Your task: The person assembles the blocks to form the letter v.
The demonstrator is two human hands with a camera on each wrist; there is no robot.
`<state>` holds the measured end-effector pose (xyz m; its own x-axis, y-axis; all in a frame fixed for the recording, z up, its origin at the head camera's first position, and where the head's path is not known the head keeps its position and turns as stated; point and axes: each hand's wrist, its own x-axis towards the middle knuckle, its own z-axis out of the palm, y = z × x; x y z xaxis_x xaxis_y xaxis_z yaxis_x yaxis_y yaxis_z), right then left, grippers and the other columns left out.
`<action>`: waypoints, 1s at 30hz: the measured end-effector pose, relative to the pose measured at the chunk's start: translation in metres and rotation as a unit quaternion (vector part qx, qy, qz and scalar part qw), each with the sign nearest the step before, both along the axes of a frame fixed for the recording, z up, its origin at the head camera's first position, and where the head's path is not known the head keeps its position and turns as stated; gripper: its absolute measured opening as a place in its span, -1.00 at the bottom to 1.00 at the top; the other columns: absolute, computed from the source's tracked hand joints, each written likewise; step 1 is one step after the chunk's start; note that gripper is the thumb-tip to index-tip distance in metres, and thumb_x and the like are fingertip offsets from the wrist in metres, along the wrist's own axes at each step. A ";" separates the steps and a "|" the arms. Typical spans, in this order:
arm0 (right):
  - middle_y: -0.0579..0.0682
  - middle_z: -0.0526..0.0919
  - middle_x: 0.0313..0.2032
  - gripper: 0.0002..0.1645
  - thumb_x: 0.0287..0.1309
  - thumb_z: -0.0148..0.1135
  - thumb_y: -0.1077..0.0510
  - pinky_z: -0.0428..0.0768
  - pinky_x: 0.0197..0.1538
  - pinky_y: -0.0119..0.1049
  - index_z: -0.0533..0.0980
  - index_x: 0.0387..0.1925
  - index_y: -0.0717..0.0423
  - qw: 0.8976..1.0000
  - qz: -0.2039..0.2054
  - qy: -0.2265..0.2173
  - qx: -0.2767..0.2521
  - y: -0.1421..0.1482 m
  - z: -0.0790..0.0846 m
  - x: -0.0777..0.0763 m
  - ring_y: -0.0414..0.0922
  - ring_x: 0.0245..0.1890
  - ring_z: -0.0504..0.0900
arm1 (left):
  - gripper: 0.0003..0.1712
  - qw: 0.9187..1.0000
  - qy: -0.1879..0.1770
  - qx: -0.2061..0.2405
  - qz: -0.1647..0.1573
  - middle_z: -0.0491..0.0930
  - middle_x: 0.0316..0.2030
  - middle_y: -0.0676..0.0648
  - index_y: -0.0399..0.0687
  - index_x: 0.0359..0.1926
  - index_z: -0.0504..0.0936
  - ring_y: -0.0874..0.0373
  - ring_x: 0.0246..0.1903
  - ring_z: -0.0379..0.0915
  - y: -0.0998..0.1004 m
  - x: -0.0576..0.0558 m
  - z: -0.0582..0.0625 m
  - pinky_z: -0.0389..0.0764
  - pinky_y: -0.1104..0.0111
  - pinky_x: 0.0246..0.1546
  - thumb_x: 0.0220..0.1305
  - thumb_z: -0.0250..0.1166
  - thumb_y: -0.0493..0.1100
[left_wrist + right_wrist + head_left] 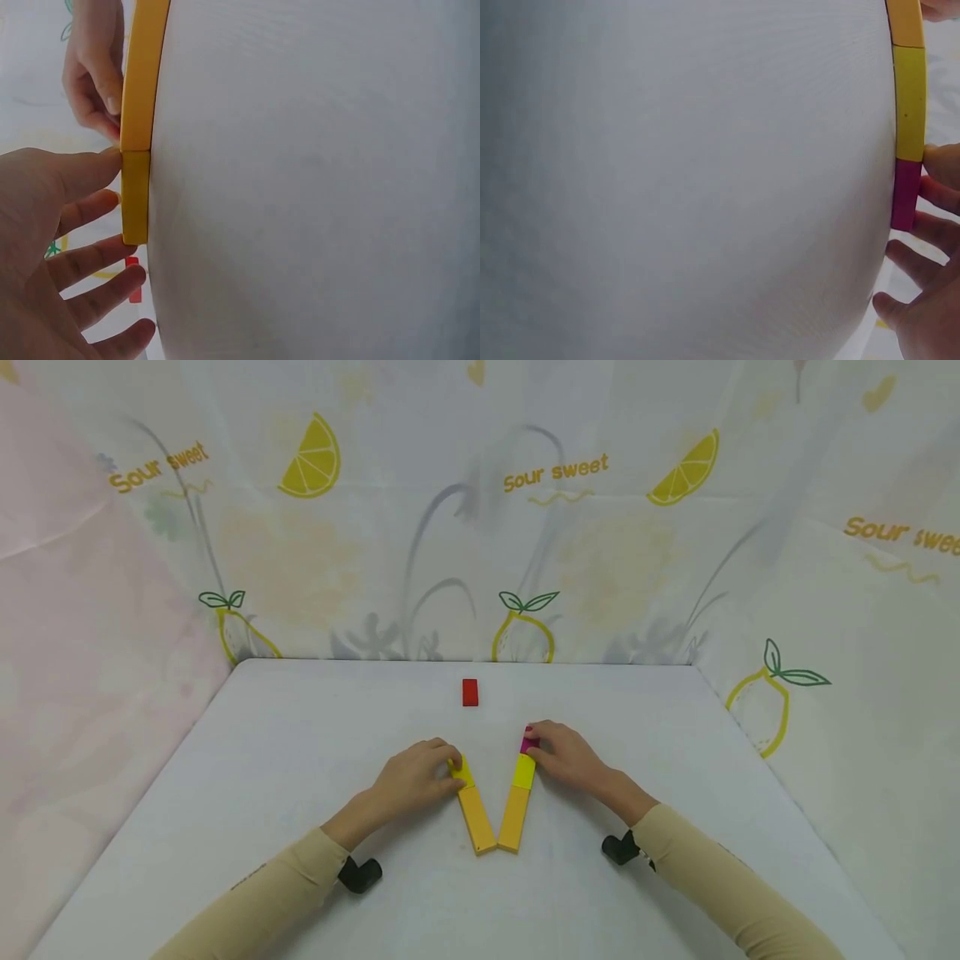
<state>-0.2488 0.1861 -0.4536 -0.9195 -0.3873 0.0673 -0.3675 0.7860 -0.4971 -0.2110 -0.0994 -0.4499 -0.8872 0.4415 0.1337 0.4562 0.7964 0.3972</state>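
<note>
Two rows of wooden blocks form a V on the white table. The left row has an orange block [478, 822] with a shorter yellow block [467, 773] at its far end. My left hand [420, 774] pinches that yellow block between thumb and fingers. In the right row, another orange block [513, 820] meets a second yellow block [524, 772], then a magenta block [528, 747] at the far tip. That magenta block is pinched by my right hand [572, 760], whose fingers partly cover it. The near ends of the orange blocks meet.
A red block [470, 692] lies alone beyond the V, toward the back of the white table [315, 702]. Patterned cloth [420, 552] with lemon prints hangs behind and beside the table. Small black devices [362, 875] are strapped under both wrists.
</note>
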 end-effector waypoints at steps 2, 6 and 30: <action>0.05 0.58 0.22 -0.57 0.31 0.25 0.11 0.49 0.32 -0.03 0.54 0.18 0.08 1.000 0.003 0.005 -0.001 0.000 0.000 -0.001 0.01 0.22 0.54 | -0.76 1.000 0.000 0.002 0.001 0.61 -0.14 0.18 0.20 -0.19 0.64 0.24 -0.16 0.50 0.000 0.000 0.001 0.59 0.30 -0.09 0.15 0.45 0.07; 0.06 0.58 0.21 -0.57 0.30 0.25 0.11 0.49 0.32 -0.03 0.54 0.17 0.09 1.000 0.002 0.004 -0.006 0.001 0.001 -0.001 0.02 0.22 0.54 | -0.76 1.000 -0.004 0.007 0.004 0.61 -0.15 0.17 0.19 -0.19 0.64 0.24 -0.17 0.49 0.001 0.001 0.002 0.59 0.30 -0.10 0.15 0.45 0.05; 0.09 0.59 0.21 -0.61 0.30 0.25 0.15 0.47 0.33 -0.02 0.55 0.14 0.13 1.000 0.005 0.012 -0.008 0.000 0.000 0.001 0.03 0.20 0.55 | -0.69 0.999 -0.034 -0.009 0.004 0.60 -0.06 0.14 0.22 -0.22 0.60 0.22 -0.17 0.45 0.005 0.003 0.003 0.56 0.29 -0.11 0.10 0.46 0.17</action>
